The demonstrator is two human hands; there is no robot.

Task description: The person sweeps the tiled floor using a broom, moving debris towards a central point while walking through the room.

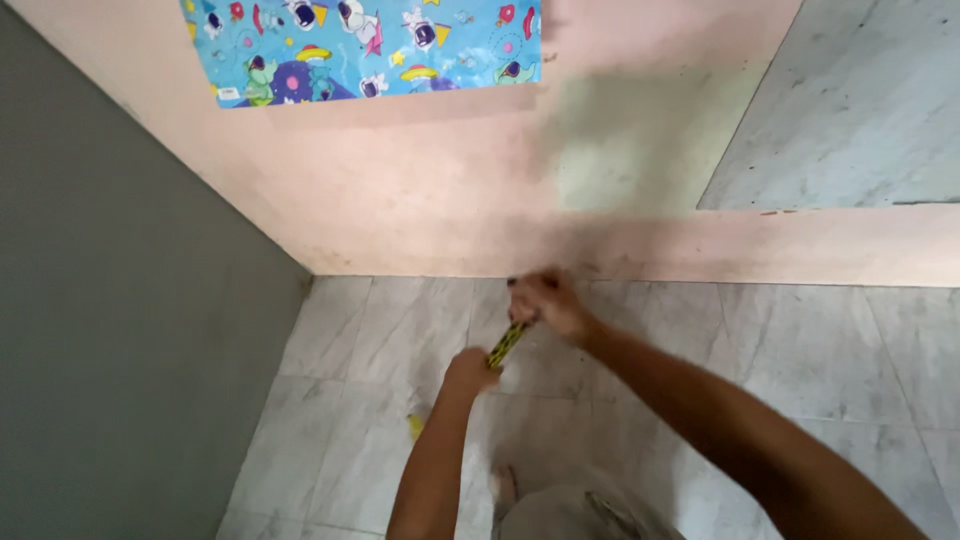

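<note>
Both of my hands grip a thin yellow-and-black patterned stick [507, 343] held out over the floor. My right hand [548, 303] closes around its upper end, near the foot of the wall. Lower down, my left hand [470, 372] closes around the other end. The stick slants between the two fists, and only a short length shows. A small yellow tip [415, 426] shows beside my left forearm; what it belongs to is hidden.
A pale pink wall [420, 190] rises ahead with a blue cartoon space poster [370, 45] at the top. A grey panel [120, 300] stands on the left. Grey marble tiles [800, 350] cover the floor. My foot [505, 490] shows below.
</note>
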